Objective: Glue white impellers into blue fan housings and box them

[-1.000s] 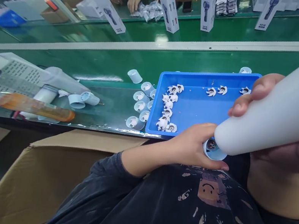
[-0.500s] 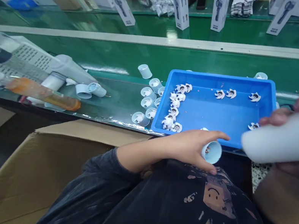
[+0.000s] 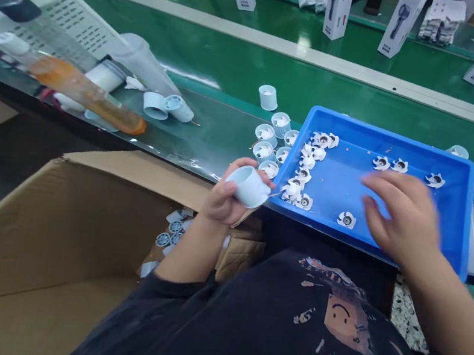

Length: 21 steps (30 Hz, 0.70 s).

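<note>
A pale blue plastic fan housing [image 3: 248,186], open at one end and with thin wires at the other, is gripped in my left hand [image 3: 224,201]. That hand is over the bench's front edge, left of a blue tray [image 3: 430,147]. My right hand [image 3: 407,216], slightly blurred, hovers above the tray with thumb and fingers apart and nothing visible between them. Small white fan impellers [image 3: 307,162] cluster along the tray's left side. One single impeller [image 3: 346,220] lies near its front edge, and several others sit toward the back.
More pale blue housings [image 3: 263,150], some with impellers inside, stand left of the tray. An orange bottle [image 3: 91,93] lies further left. Below is an open cardboard box [image 3: 71,234] holding housings. White printed cartons [image 3: 337,8] stand across the green bench.
My left hand has carried the housing leftward and turned it. The large white rounded object has left my right hand, which now hangs over the tray. The view has shifted.
</note>
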{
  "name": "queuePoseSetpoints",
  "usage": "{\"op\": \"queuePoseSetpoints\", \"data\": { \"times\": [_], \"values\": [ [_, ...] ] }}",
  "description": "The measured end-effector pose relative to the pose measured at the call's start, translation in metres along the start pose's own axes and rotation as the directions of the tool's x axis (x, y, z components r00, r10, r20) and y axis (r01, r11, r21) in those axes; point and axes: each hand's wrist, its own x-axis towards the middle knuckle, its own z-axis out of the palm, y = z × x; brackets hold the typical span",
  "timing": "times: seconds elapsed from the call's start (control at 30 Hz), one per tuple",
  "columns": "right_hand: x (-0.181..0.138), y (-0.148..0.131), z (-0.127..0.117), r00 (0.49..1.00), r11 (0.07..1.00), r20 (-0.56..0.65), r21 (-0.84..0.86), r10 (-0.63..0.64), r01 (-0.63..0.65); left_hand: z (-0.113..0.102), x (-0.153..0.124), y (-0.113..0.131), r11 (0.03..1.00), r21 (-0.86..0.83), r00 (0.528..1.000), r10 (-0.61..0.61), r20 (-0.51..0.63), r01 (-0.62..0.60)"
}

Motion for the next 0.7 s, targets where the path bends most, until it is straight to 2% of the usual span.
{"op": "queuePoseSetpoints", "data": {
  "times": [0.1,0.17,0.27,0.37,0.5,0.6,0.7],
  "values": [
    [0.074,-0.008,0.037,0.963,1.0,0.268,-0.027,0.004,0.004,0.016,0.012,-0.015,0.998,0.013,0.996,0.057,-0.067,-0.056],
    [0.112,-0.008,0.057,0.936,0.998,0.352,-0.054,0.007,0.013,0.018,0.014,-0.018,0.992,0.051,0.991,0.122,-0.057,-0.12],
    [0.132,-0.004,0.074,0.907,0.997,0.422,-0.072,-0.007,0.041,0.007,0.006,-0.015,0.985,0.085,0.989,0.148,0.007,-0.148],
    [0.113,0.005,0.078,0.884,0.997,0.467,-0.075,0.032,0.004,-0.012,-0.007,-0.011,0.984,0.108,0.99,0.139,0.013,-0.14],
    [0.068,0.025,0.072,0.82,0.986,0.55,-0.041,0.157,-0.161,-0.024,-0.012,-0.007,0.982,0.121,0.99,0.143,0.012,-0.143],
    [0.041,0.035,0.067,0.757,0.948,0.6,-0.008,0.26,-0.319,-0.017,-0.009,-0.004,0.988,0.137,0.991,0.055,0.119,-0.071],
    [0.024,0.036,0.066,0.699,0.863,0.59,0.006,0.405,-0.505,-0.001,-0.003,0.002,0.977,0.211,0.953,-0.051,0.297,-0.013]
  ]
}}
